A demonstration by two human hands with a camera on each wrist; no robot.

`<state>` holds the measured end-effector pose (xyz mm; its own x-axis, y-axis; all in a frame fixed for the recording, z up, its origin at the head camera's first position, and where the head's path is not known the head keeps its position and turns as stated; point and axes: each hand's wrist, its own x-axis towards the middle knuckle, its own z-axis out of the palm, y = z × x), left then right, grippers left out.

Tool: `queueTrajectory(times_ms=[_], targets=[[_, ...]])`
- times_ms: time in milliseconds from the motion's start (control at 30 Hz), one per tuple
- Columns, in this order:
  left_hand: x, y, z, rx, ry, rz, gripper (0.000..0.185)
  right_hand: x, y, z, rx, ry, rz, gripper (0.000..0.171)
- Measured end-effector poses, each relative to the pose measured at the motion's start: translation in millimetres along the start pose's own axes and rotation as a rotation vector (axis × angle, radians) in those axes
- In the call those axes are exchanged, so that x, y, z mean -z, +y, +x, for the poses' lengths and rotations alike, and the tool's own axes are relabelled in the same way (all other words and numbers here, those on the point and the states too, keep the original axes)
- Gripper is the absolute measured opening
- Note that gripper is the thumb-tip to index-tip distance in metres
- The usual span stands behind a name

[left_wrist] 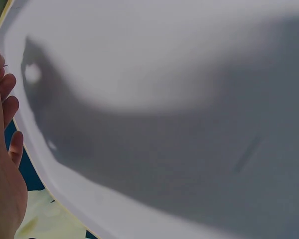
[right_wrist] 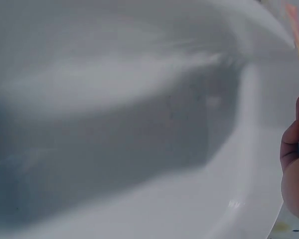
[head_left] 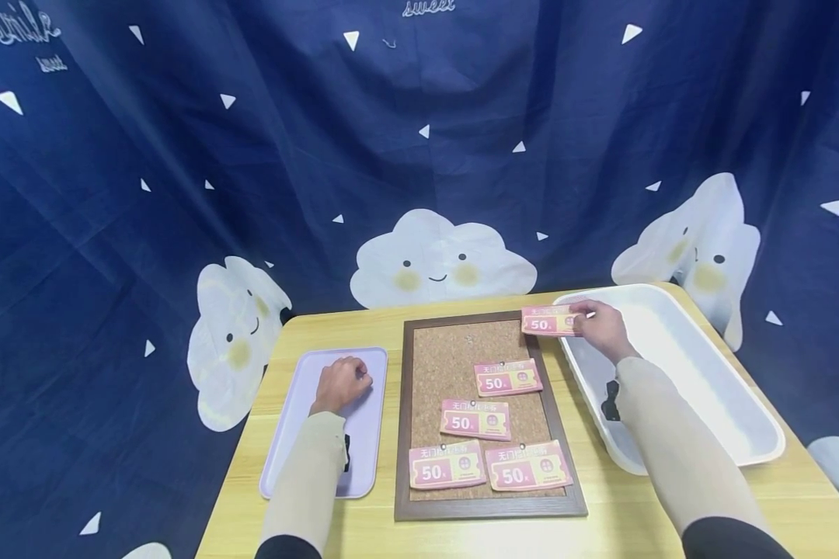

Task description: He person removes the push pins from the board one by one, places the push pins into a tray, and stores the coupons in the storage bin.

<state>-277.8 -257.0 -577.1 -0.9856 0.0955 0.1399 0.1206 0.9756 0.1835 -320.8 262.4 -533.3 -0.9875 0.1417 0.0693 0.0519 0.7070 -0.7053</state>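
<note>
Sleeves fill the bottom of the head view, both forearms stretched over the yellow table. Right hand pinches a pink 50 coupon by its right end, held at the cork board's top-right corner, half over the frame and right beside the rim of the white tub. Left hand sits on the lilac tray, fingers curled under; can't tell from any view if it's pinching something small, like a pin, or nothing. Hands well apart, board between them. Four more 50 coupons on the cork: upper one, middle, bottom left, bottom right, each apparently with a small pin at its top edge. Risks as I see them: the coupon is gripped at one end only, so it can droop or twist and land skewed, or hang over the frame instead of on cork. So close to the tub, a loose grip could drop it in there. Right sleeve passes above the pinned ones on the right, so a low arm could catch an edge and tear one off its pin. Wrist cams show only tray and tub surfaces, no help.
</note>
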Motion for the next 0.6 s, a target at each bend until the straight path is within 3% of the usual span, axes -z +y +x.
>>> queueTrajectory(times_ms=[200, 600], targets=[[-0.9, -0.7, -2.1, 0.002, -0.007, 0.004, 0.013, 3, 10, -3, -0.053, -0.033, -0.017, 0.031], [-5.0, 5.8, 0.8, 0.009, -0.011, -0.011, 0.015, 3, 18, -6, -0.042, -0.053, -0.067, 0.032]])
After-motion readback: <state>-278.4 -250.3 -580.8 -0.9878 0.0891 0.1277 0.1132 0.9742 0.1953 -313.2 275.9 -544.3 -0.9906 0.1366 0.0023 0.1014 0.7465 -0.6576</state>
